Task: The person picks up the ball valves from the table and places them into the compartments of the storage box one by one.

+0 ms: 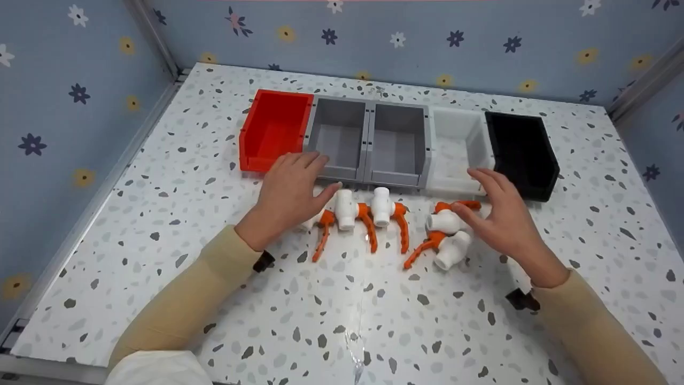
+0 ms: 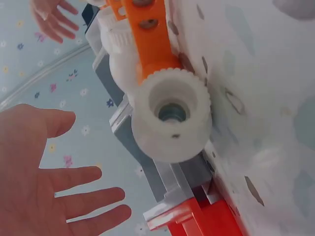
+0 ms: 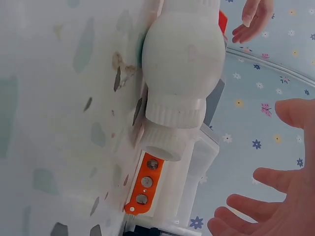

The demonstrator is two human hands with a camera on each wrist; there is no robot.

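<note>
My left hand is spread with nothing in its grasp, above the leftmost white ball valve. That valve's orange lever shows, but the hand hides much of its body. In the left wrist view, the valve's white open end faces the camera, beside the extended fingers. Two more ball valves stand in the middle, levers pointing toward me. My right hand is also spread and holds nothing. Its thumb overlaps two valves lying close together at the right.
Behind the valves runs a row of bins: a red bin, two grey bins, a white bin and a black bin. The speckled table meets flowered panels at the back and sides.
</note>
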